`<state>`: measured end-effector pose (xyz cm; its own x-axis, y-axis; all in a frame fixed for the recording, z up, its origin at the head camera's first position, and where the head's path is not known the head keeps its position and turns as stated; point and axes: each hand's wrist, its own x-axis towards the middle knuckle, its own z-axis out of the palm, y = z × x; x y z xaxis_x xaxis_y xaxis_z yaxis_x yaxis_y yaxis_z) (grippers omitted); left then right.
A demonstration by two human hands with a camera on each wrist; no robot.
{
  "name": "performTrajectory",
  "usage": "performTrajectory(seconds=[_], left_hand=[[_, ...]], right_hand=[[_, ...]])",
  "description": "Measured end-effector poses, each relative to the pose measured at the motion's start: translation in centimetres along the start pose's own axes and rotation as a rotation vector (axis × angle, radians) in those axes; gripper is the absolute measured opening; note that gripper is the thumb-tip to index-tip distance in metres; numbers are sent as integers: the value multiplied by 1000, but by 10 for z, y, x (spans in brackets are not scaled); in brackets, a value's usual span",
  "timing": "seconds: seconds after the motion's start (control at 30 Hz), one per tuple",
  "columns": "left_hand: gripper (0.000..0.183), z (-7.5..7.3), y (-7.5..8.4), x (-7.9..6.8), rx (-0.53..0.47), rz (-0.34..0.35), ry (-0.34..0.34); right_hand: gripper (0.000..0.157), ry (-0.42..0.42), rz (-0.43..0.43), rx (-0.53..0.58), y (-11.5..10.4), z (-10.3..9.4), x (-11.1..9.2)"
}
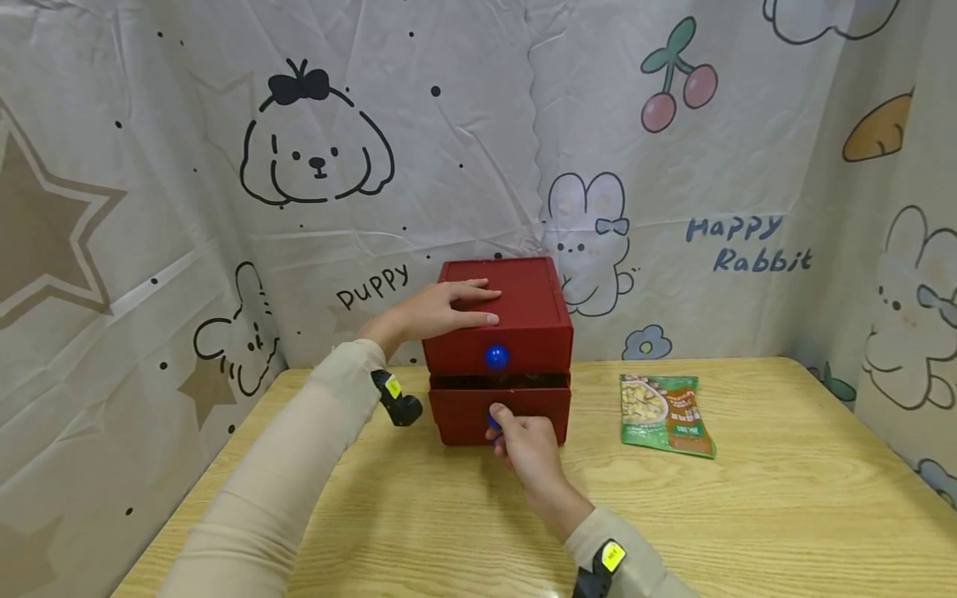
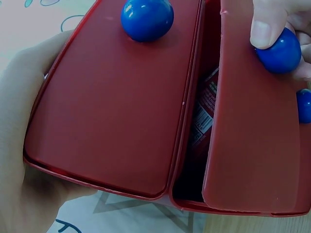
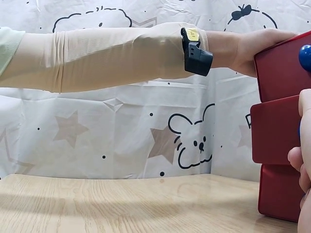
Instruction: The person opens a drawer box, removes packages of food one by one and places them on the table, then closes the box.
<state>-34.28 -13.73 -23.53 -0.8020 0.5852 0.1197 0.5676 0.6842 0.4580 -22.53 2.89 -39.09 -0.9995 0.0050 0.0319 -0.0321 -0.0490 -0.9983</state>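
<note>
Your right hand (image 1: 532, 453) pinches the knob (image 2: 284, 56) of the drawer (image 1: 454, 415) standing ajar midway down the cabinet (image 1: 523, 291). Your left hand (image 1: 434, 310) rests straight-fingered on the cabinet's top.

In the head view we get soft, even light, with faint shadows across the wooden table (image 1: 785, 507) and a glint on the top blue knob (image 1: 497, 357). In the left wrist view we find the backdrop cloth (image 2: 24, 29) washed out, the inside of the middle drawer (image 2: 252, 145) dark.
</note>
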Motion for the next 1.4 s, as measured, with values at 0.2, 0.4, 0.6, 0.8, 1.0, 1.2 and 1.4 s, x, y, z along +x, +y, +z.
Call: performTrajectory(seconds=[0.2,0.4,0.6,0.8,1.0,1.2,1.4], left_hand=[[63,0,1,0,2,9,0],[63,0,2,0,0,-3,3],[63,0,2,0,-6,1,4],[63,0,0,0,-9,11,12],[63,1,1,-1,-18,8,9],[62,1,2,-1,-16,1,8],[62,1,2,-1,-14,3,10]], right_hand=[[55,8,4,-14,1,0,-1],[55,14,-1,-11,2,1,-4],[55,21,-2,-25,2,1,-6],[54,29,-1,-31,2,2,-8],[55,39,6,-28,3,3,-9],[54,40,9,-34,4,3,-11],[54,38,4,-18,4,2,-13]])
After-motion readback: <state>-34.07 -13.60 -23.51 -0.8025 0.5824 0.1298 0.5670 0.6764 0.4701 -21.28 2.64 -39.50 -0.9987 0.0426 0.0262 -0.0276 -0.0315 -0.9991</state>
